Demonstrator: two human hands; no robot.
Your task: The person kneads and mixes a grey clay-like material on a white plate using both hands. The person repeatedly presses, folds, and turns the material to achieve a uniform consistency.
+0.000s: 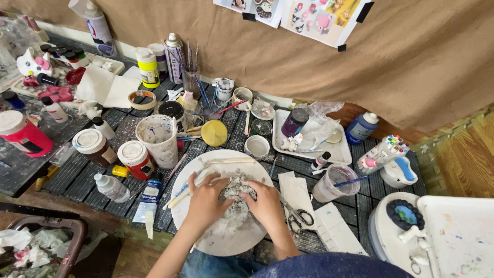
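A lump of grey-white clay (235,191) rests on a round white board (226,239) set on the dark slatted table. My left hand (206,202) presses against the lump's left side and my right hand (266,203) cups its right side, so both hands grip it from either flank. A long wooden stick (226,161) lies across the board's far edge, and a blue-handled tool (180,190) lies by my left hand.
Scissors (297,219) lie right of the board. A plastic cup of water with a brush (334,183) stands further right. Paint jars (135,158), a white bucket (158,134), a tube (148,198), bottles and brushes crowd the back and left. A white tray (463,237) sits at right.
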